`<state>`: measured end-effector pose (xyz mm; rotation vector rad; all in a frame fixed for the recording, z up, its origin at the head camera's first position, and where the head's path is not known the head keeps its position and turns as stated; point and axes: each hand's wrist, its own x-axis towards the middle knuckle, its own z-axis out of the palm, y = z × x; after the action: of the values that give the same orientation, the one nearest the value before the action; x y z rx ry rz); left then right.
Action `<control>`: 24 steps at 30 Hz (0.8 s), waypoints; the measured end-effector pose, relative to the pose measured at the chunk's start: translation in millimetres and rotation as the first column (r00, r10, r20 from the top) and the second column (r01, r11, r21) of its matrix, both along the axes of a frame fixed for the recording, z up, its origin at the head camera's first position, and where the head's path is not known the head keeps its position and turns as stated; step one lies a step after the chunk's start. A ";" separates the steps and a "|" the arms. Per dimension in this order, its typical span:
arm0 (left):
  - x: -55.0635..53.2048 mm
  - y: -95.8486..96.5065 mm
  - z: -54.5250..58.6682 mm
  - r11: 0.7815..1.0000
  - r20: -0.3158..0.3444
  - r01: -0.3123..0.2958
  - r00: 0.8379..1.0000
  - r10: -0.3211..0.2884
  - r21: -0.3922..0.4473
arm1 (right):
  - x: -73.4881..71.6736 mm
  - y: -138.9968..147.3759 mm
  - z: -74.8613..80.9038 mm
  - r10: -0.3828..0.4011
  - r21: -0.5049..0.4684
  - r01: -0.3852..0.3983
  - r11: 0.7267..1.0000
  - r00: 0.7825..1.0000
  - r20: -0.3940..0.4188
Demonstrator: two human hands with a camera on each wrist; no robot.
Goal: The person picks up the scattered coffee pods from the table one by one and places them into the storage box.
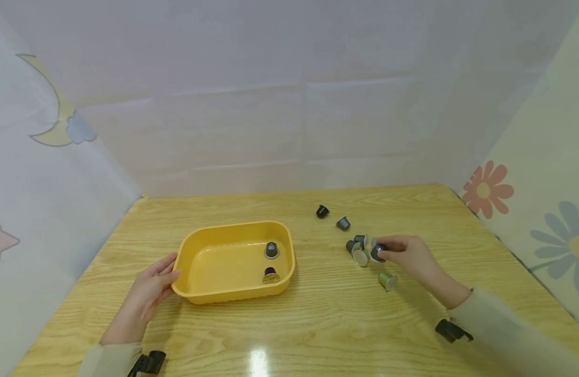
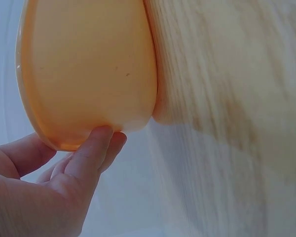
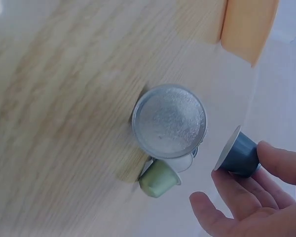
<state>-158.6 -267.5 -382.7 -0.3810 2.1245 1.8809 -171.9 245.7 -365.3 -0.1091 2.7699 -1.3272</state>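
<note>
The yellow tray [image 1: 190,251] on the bench [image 1: 317,324] holds two capsules [image 1: 271,250]. Left hand [image 1: 148,293] rests open-fingered against its rim; right hand [image 1: 409,256] pinches a dark capsule [image 1: 377,253].

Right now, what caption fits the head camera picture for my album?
Left hand rests on a yellow tub holding two pods; right hand pinches a dark pod among loose ones.
</note>
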 end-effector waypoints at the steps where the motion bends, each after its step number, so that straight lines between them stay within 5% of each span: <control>1: 0.0 0.4 0.2 1.000 -0.001 0.000 1.000 0.000 0.001 | 0.6 -1.1 0.3 0.003 -0.001 -0.003 1.000 1.000 0.001; 24: 1.1 1.2 -0.5 1.000 -0.015 -0.002 1.000 0.002 -0.003 | -4.5 -54.1 19.0 0.067 -0.121 -0.064 0.991 0.998 0.019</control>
<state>-157.4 -266.3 -383.2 -0.3706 2.1375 1.8873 -176.4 191.5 -346.3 -0.1876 2.6417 -1.4692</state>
